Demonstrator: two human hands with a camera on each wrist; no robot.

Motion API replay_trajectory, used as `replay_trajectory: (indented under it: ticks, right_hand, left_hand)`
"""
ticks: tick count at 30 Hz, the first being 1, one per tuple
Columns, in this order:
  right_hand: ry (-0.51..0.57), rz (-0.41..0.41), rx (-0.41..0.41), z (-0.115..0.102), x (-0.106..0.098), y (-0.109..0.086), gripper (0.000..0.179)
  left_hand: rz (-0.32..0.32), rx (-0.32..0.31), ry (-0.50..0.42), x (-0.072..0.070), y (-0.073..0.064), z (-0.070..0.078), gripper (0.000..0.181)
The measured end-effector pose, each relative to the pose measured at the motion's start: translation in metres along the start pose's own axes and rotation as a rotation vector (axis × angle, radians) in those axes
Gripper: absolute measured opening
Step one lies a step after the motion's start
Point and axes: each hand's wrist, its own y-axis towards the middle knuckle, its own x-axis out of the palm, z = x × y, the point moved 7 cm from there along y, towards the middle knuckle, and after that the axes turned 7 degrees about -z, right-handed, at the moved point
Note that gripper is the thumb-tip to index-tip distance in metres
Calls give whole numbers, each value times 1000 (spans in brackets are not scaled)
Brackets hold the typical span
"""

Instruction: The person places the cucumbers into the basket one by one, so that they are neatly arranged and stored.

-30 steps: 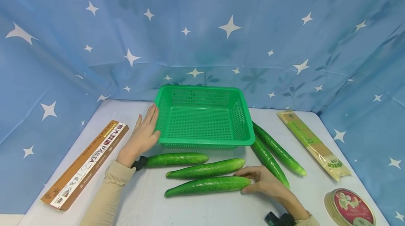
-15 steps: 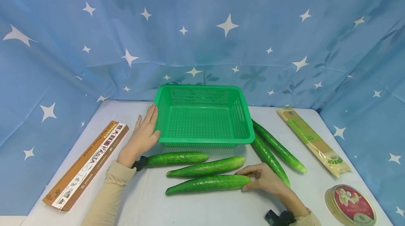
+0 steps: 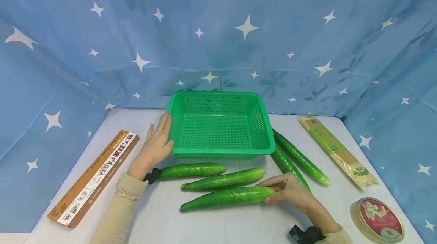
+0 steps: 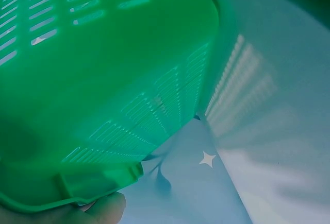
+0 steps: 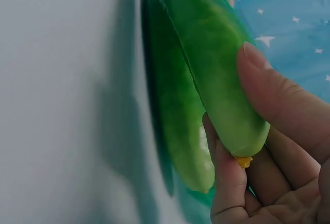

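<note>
The nearest cucumber [image 3: 227, 198] has its pale right end pinched between thumb and fingers of my right hand [image 3: 290, 192]. In the right wrist view a yellow dried blossom tips this held cucumber [image 5: 216, 64], and that end looks lifted off the table. Just behind lies a second cucumber [image 3: 223, 179], nearly parallel and apart from it. My left hand [image 3: 155, 147] rests with extended fingers against the left side of a green slotted basket [image 3: 218, 152]. From the left wrist, its fingers [image 4: 108, 208] show at the basket rim, partly hidden.
Another cucumber [image 3: 192, 170] lies before the basket by my left wrist. Two more, an inner cucumber [image 3: 288, 164] and an outer cucumber [image 3: 304, 160], slant at the basket's right. A pasta box [image 3: 93, 179] is left; a noodle packet [image 3: 338, 151] and round tin [image 3: 377, 219] are right.
The pinched end of the nearest cucumber has come up slightly and shifted a little right with my right hand. My left hand stays against the basket.
</note>
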Motion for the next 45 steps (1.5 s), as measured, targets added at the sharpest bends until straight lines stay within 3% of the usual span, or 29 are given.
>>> replay_trajectory:
  ticks: [10, 18, 27, 31, 36, 45]
  right_hand:
    - [-25, 69, -50, -32, -5, -5, 42]
    - [-14, 91, -137, -73, -16, -1, 42]
    - [35, 81, -267, -127, -41, 9, 42]
    - [26, 139, -315, -153, -61, 23, 42]
    - [-40, 236, -236, -169, -87, 50, 39]
    - [-34, 278, -67, -166, -118, 119, 50]
  left_hand:
    - [-5, 2, 3, 0, 0, 1, 76]
    - [-5, -6, 27, 0, 0, 0, 75]
    - [-5, -9, 35, 1, 0, 3, 75]
    - [-5, -9, 55, 0, -3, 4, 74]
    - [-8, -12, 62, 0, -4, 5, 71]
    - [-1, -9, 61, 0, -3, 5, 70]
